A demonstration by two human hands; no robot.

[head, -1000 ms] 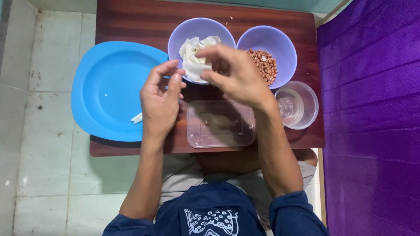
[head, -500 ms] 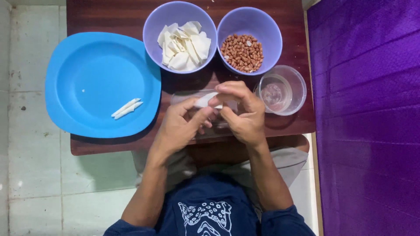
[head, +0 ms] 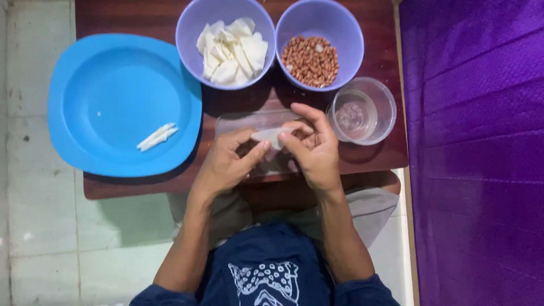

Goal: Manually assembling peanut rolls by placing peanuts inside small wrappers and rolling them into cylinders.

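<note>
My left hand [head: 226, 161] and my right hand [head: 313, 147] meet over a clear plastic lid [head: 238, 122] on the dark wooden table [head: 141, 187]. Both pinch one small white wrapper sheet [head: 269, 135] between their fingertips. Beyond them a purple bowl [head: 192, 22] holds several more white wrapper sheets [head: 231, 52]. A second purple bowl [head: 345, 25] to its right holds peanuts [head: 310, 61].
A blue plate [head: 113, 85] at the left carries two thin white rolls [head: 157, 136]. A small clear cup of water [head: 362, 112] stands right of my right hand. A purple cloth [head: 476, 153] lies along the right side. Pale floor tiles [head: 34, 215] lie on the left.
My right hand took a wrapper sheet from the bowl and brought it down over the clear lid. Both hands now hold it there; the view shifted slightly.
</note>
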